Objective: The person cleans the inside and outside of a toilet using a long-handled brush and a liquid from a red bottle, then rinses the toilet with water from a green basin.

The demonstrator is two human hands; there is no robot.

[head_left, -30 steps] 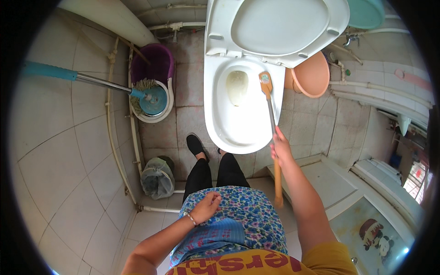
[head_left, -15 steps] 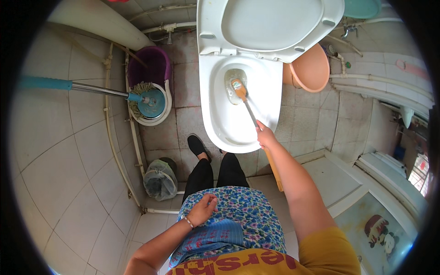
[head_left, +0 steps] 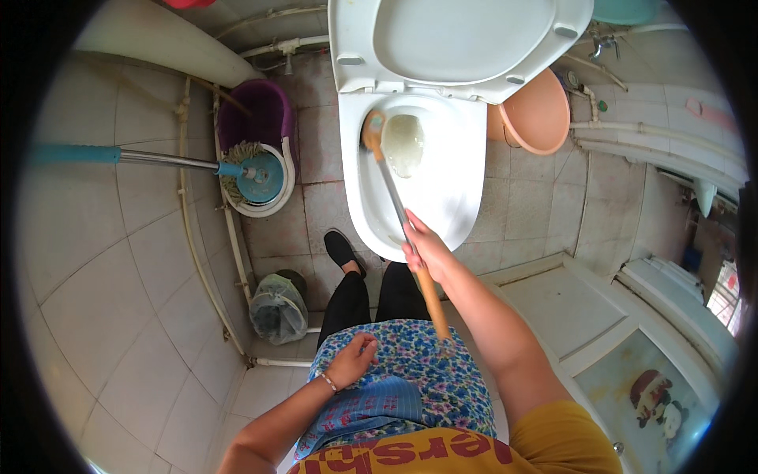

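My right hand is closed around the long toilet brush, which has a grey shaft and an orange-brown grip. Its orange head lies against the left inner wall of the white toilet bowl, beside the pool of water. The grip's end reaches back over my flowered apron. The raised lid and seat stand at the bowl's far end. My left hand, fingers loosely curled and with nothing seen in it, rests by the front of the apron.
At left, a mop leans with its head in a purple and white bucket. Nearer stands a lined trash bin. An orange-pink bucket is right of the toilet. Pipes run along the left wall; a white door is at right.
My right hand has shifted left and slightly nearer, taking the brush along. The brush head has gone from the water pool to the bowl's left wall. My left hand stays about where it was.
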